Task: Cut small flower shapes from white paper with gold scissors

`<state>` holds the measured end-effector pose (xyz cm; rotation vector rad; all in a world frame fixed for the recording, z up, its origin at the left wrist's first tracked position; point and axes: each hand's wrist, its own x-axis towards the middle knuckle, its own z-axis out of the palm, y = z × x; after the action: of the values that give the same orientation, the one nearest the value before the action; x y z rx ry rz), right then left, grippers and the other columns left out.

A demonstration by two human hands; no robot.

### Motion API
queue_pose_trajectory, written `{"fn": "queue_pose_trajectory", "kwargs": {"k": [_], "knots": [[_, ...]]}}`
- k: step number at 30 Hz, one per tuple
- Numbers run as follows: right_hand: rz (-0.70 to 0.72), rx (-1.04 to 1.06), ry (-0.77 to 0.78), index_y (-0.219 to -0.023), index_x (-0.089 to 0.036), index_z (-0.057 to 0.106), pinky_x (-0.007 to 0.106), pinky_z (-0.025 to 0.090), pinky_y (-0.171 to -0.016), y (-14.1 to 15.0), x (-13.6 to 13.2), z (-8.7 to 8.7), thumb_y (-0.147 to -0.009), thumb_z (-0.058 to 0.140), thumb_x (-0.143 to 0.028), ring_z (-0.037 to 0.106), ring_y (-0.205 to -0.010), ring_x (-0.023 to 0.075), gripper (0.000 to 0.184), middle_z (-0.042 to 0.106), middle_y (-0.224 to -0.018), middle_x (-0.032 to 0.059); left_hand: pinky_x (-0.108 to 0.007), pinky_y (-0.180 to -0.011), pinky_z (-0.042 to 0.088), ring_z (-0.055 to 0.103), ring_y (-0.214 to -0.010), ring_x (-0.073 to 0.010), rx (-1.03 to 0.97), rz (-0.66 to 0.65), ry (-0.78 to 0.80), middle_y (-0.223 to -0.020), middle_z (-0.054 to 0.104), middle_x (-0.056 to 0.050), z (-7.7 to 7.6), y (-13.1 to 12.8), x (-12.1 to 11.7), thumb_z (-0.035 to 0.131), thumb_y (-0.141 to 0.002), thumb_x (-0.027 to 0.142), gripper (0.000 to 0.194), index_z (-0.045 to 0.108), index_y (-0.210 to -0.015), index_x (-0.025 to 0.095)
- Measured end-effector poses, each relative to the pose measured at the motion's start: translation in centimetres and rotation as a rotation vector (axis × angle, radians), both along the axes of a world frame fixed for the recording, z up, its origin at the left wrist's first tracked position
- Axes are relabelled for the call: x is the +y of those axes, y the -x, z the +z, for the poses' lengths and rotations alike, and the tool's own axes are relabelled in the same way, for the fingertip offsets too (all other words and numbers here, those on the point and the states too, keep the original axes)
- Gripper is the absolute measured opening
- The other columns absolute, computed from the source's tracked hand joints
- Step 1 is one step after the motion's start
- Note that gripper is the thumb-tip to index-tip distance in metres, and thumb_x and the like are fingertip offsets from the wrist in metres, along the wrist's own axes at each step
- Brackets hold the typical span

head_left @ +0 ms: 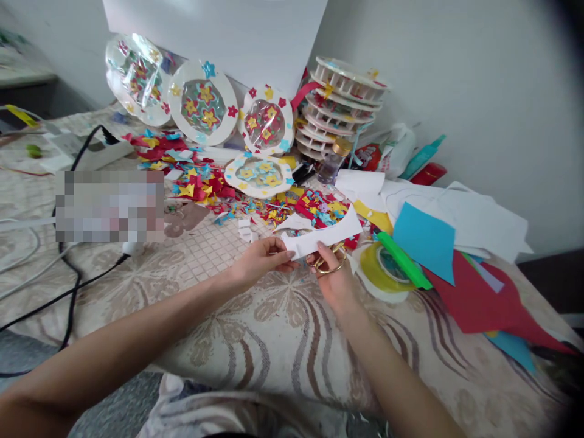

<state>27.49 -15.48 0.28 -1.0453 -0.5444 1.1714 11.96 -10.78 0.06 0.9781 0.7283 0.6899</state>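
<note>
- Holding, in the head view, a white paper strip (pixel 329 236) between both hands, just above the near side of the worktop (pixel 274 347).
- Pinching the strip's left end, with the fingers of the left hand (pixel 261 260) closed narrowly on it.
- Gripping the strip's lower edge too, thumb against the paper, with the fingers of the right hand (pixel 336 281); carrying gold scissors (pixel 331 272) by the loops in that same hand, and hiding part of them.
- Lying close behind the strip: a curved white offcut (pixel 295 224) and a spread of coloured scraps (pixel 319 205), crowding the space beyond the hands.
- Sitting to the left of these, small white pieces (pixel 245 231); farther back, a heap of red and yellow cut-outs (pixel 203 185).
- Standing behind the scraps, round decorated frames (pixel 227 118), with a flat scalloped frame (pixel 258 190) in front and a stack of white frames (pixel 340 121) to the right, beside a gold-capped bottle (pixel 329 168).
- Blocking the right side near the right hand: a yellow tape roll (pixel 368 267), a green strip (pixel 404 260) leaning across it, then blue paper (pixel 424 237), red paper (pixel 474 298) and white sheets (pixel 488 219).
- Running down the left side, a black cable (pixel 72 304), well apart from the strip; blurred into blocks beside it, an unreadable patch.
</note>
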Motion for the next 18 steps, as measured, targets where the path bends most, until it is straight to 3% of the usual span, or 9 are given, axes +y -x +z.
{"fn": "queue_pose_trajectory", "kwargs": {"k": [8, 18], "knots": [[-0.017, 0.028, 0.009, -0.079, -0.018, 0.062, 0.019, 0.038, -0.043, 0.13, -0.04, -0.01, -0.065, 0.076, -0.029, 0.055, -0.052, 0.0093, 0.023, 0.061, -0.059, -0.0037, -0.022, -0.066, 0.052, 0.068, -0.067, -0.0118, -0.053, 0.012, 0.03, -0.07, 0.068, -0.002, -0.34, -0.19, 0.07, 0.08, -0.063, 0.032, 0.038, 0.05, -0.078, 0.013], [-0.083, -0.039, -0.049, -0.077, -0.018, 0.061, 0.02, 0.038, -0.043, -0.58, 0.15, 0.09, -0.068, 0.074, -0.028, 0.054, -0.049, 0.0095, 0.018, 0.061, -0.055, -0.0039, -0.024, -0.067, 0.052, 0.065, -0.066, -0.0114, -0.003, 0.06, -0.049, -0.069, 0.068, -0.002, 0.01, 0.29, 0.68, 0.079, -0.064, 0.028, 0.033, 0.054, -0.079, 0.013]]}}
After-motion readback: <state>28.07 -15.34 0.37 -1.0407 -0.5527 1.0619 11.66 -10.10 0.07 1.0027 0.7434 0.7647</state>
